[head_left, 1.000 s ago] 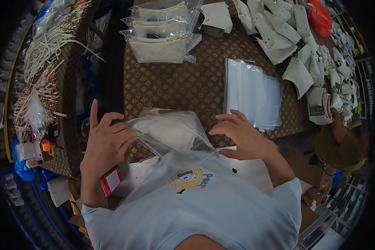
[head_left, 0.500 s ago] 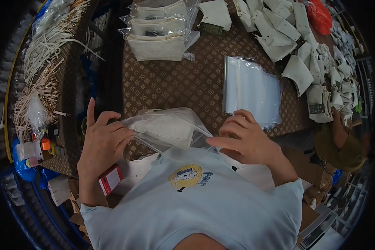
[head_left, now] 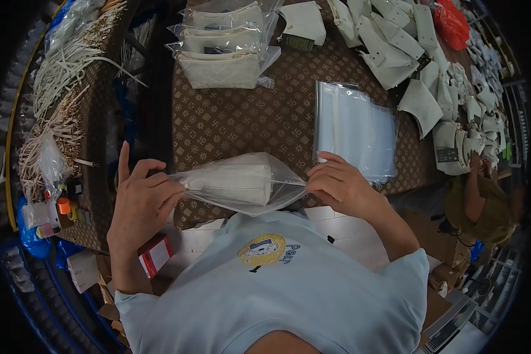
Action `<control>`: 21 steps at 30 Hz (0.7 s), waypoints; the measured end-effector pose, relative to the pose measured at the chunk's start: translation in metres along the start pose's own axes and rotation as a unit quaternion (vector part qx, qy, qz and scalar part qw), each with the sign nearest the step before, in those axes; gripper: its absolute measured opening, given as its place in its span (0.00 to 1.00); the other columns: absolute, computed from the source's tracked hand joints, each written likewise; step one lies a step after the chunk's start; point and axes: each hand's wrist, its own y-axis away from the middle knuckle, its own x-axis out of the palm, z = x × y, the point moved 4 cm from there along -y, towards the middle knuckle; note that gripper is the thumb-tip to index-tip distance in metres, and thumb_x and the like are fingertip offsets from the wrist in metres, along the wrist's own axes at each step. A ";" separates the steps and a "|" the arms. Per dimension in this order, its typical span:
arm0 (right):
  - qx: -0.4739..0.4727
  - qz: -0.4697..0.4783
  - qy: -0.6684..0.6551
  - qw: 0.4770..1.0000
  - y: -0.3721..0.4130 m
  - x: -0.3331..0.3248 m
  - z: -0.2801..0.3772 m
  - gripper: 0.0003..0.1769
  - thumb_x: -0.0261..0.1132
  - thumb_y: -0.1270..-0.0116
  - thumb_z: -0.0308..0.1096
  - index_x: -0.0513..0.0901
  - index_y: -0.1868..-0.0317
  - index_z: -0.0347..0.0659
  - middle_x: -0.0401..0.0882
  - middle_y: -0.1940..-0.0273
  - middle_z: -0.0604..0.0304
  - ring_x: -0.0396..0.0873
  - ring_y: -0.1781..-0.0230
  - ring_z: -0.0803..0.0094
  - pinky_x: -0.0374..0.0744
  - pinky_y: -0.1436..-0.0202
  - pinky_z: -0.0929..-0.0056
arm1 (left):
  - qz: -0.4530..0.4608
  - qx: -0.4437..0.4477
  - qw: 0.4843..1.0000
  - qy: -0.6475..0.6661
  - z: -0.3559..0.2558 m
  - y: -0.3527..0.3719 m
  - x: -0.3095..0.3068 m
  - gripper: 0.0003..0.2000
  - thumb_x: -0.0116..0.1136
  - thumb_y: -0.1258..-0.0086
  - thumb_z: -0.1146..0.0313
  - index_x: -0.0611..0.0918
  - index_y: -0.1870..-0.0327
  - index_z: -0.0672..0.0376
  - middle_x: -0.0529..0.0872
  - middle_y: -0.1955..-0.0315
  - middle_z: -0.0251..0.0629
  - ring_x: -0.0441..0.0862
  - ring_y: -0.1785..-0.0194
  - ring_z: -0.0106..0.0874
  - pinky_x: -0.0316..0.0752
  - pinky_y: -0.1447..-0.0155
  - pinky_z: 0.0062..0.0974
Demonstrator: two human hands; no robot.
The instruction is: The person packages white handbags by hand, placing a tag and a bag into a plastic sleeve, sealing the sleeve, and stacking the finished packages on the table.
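Note:
A clear plastic bag (head_left: 286, 187) with a white handbag (head_left: 236, 182) inside lies at the near edge of the table, stretched sideways between my hands. My left hand (head_left: 144, 197) pinches the bag's left corner, its index finger raised. On the opposite side my right hand (head_left: 342, 187) grips the right corner between thumb and fingers. Just beyond my right hand rests a stack of flat clear plastic bags (head_left: 354, 130). Several bagged white handbags (head_left: 221, 69) stand in a row at the far left of the table.
Loose white handbags (head_left: 389, 41) are heaped at the far right, one with a dark tag. A patterned brown cloth (head_left: 248, 121) covers the table. Bundles of pale straps (head_left: 59, 88) lie on the left. Another person's arm (head_left: 475, 197) shows at right, near a red plastic bag (head_left: 452, 23).
My right hand has closed on the bag's corner and pulled it rightward. The plastic bag now looks tauter and flatter, its near edge drawn up from my shirt.

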 end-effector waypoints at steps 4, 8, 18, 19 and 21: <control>0.060 -0.034 -0.022 0.997 -0.001 -0.003 -0.009 0.15 0.69 0.47 0.26 0.80 0.57 0.46 0.78 0.68 0.66 0.78 0.59 0.68 0.67 0.34 0.56 | -0.004 -0.014 1.000 -0.005 0.006 0.002 0.000 0.02 0.66 0.46 0.69 0.86 0.72 0.52 0.84 0.75 0.29 0.77 0.51 0.32 0.42 0.25 0.52; 0.066 0.013 0.037 0.997 -0.006 -0.005 -0.009 0.26 0.73 0.49 0.33 0.78 0.47 0.48 0.77 0.67 0.67 0.76 0.57 0.68 0.64 0.34 0.55 | -0.006 -0.019 1.000 -0.008 0.007 0.002 0.001 0.02 0.66 0.46 0.69 0.86 0.72 0.52 0.84 0.75 0.29 0.77 0.51 0.32 0.42 0.25 0.52; 0.070 0.079 0.038 0.994 -0.007 0.010 0.025 0.29 0.77 0.57 0.44 0.80 0.52 0.47 0.77 0.61 0.63 0.71 0.49 0.64 0.64 0.37 0.57 | -0.014 -0.017 1.000 0.003 0.005 0.005 0.001 0.02 0.65 0.46 0.69 0.86 0.72 0.54 0.83 0.77 0.30 0.78 0.54 0.32 0.44 0.25 0.52; 0.069 0.046 0.028 0.996 -0.005 0.012 0.024 0.27 0.77 0.56 0.43 0.80 0.54 0.47 0.77 0.62 0.64 0.72 0.50 0.64 0.65 0.39 0.58 | -0.014 -0.016 1.000 0.003 0.005 0.005 0.001 0.02 0.65 0.46 0.69 0.86 0.72 0.54 0.83 0.77 0.30 0.78 0.54 0.32 0.45 0.25 0.52; 0.067 0.012 0.020 0.997 -0.002 0.014 0.020 0.24 0.76 0.56 0.42 0.81 0.57 0.47 0.78 0.62 0.64 0.72 0.51 0.65 0.67 0.41 0.59 | -0.014 -0.014 1.000 0.003 0.005 0.004 0.000 0.02 0.65 0.46 0.69 0.86 0.72 0.54 0.83 0.77 0.31 0.78 0.54 0.32 0.45 0.25 0.53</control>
